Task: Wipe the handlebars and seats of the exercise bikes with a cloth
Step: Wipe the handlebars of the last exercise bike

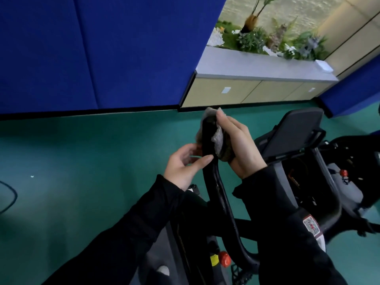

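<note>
now right hand [236,145] grip clamped on grey cloth [218,138] around handlebar [207,138] end, left hand [185,165] fingers apart beside it

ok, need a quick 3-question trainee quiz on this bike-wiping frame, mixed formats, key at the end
1. True or false: the cloth is wrapped around the upper end of the black handlebar.
2. Which hand presses the cloth against the bar? A) the left hand B) the right hand C) neither
3. Fill in: the red knob sits near the ______ edge of the picture, below the handlebar.

Key
1. True. The grey cloth folds over the bar's tip and side.
2. B. The right hand holds the cloth on the bar; the left hand touches the bar just below, fingers open, no cloth in it.
3. bottom
</note>
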Demonstrator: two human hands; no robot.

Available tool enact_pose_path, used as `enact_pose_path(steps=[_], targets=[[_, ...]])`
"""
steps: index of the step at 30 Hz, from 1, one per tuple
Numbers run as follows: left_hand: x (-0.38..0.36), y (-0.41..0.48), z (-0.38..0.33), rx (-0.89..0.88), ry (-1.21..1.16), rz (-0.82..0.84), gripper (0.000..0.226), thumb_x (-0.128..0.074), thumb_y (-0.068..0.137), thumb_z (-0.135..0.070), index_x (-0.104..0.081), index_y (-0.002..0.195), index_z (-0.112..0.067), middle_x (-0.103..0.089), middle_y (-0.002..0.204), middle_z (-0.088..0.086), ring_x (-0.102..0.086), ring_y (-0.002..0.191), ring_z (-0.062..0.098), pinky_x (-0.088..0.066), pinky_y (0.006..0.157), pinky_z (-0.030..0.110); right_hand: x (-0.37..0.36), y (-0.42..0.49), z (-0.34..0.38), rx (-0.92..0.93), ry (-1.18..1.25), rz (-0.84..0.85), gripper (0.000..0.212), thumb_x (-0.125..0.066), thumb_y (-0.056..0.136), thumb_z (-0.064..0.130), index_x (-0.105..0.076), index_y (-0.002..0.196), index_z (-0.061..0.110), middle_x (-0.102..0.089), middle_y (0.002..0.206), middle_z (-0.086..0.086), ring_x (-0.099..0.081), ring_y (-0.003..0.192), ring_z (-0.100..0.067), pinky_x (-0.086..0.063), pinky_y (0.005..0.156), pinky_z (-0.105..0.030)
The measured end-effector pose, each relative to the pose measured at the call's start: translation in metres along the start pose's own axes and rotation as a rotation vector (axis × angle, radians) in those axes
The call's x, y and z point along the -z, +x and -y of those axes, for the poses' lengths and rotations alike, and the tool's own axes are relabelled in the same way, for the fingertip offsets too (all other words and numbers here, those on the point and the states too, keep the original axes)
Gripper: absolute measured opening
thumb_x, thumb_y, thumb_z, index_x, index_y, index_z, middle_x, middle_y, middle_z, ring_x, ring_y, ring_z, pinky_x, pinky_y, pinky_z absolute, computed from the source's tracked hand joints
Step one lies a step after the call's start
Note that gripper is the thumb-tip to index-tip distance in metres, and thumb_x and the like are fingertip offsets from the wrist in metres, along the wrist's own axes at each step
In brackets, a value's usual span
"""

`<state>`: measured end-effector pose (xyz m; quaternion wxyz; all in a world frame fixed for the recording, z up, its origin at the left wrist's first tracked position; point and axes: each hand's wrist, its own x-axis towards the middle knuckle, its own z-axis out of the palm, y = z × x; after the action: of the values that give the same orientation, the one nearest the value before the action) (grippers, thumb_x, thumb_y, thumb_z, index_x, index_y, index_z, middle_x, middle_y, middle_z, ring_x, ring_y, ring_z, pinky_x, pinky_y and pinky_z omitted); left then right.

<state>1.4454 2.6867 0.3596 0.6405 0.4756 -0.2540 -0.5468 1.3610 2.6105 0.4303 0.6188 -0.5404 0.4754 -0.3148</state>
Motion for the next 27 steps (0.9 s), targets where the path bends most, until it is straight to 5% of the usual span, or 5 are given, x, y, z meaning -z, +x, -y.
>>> enact_pose_path(steps=[6, 12, 17, 21, 27], targets=[[0.006, 0.002, -0.002, 0.079, 0.014, 0.032, 0.022, -0.064, 0.08, 0.006, -0.06, 0.099, -0.003, -0.064, 0.084, 0.0, -0.06, 0.065, -0.004, -0.045, 0.066, 0.01, 0.005, -0.015, -0.011, -0.02, -0.072, -0.023, 0.048, -0.05, 0.098, 0.034, -0.056, 0.108, -0.013, -0.062, 0.099, -0.023, -0.06, 0.094, -0.029, -0.045, 0.096, -0.05], [0.022, -0.005, -0.002, 0.045, 0.2, 0.06, 0.019, -0.062, 0.083, 0.003, -0.065, 0.094, -0.012, -0.065, 0.087, -0.002, -0.058, 0.083, 0.012, -0.045, 0.079, 0.022, 0.008, -0.04, -0.027, 0.152, -0.529, -0.115, 0.024, -0.057, 0.094, 0.034, -0.054, 0.08, 0.015, -0.057, 0.067, 0.01, -0.052, 0.066, -0.003, -0.042, 0.066, -0.027], [0.024, 0.0, -0.01, -0.088, 0.39, 0.026, 0.013, -0.063, 0.087, -0.009, -0.066, 0.097, -0.015, -0.066, 0.093, -0.002, -0.06, 0.086, 0.006, -0.046, 0.085, 0.024, 0.007, -0.054, -0.027, 0.242, -0.762, -0.18, 0.013, -0.064, 0.089, 0.028, -0.059, 0.09, 0.016, -0.059, 0.068, 0.01, -0.053, 0.066, -0.003, -0.038, 0.059, -0.01], [0.027, 0.006, -0.015, -0.318, 0.58, -0.016, 0.02, -0.061, 0.089, -0.016, -0.06, 0.108, -0.021, -0.061, 0.102, -0.009, -0.057, 0.086, -0.005, -0.046, 0.08, 0.018, 0.008, -0.072, -0.035, 0.22, -0.888, -0.201, 0.022, -0.064, 0.089, 0.023, -0.048, 0.076, 0.016, -0.044, 0.059, 0.009, -0.05, 0.064, -0.02, -0.028, 0.058, -0.024], [0.025, 0.006, -0.013, -0.464, 0.741, 0.07, 0.038, -0.06, 0.09, -0.021, -0.052, 0.126, -0.014, -0.053, 0.104, -0.012, -0.054, 0.091, -0.002, -0.046, 0.083, 0.018, 0.01, -0.088, -0.046, 0.165, -0.88, -0.25, 0.029, -0.061, 0.092, 0.026, -0.043, 0.07, 0.022, -0.043, 0.06, 0.008, -0.045, 0.061, -0.018, -0.031, 0.053, -0.021]])
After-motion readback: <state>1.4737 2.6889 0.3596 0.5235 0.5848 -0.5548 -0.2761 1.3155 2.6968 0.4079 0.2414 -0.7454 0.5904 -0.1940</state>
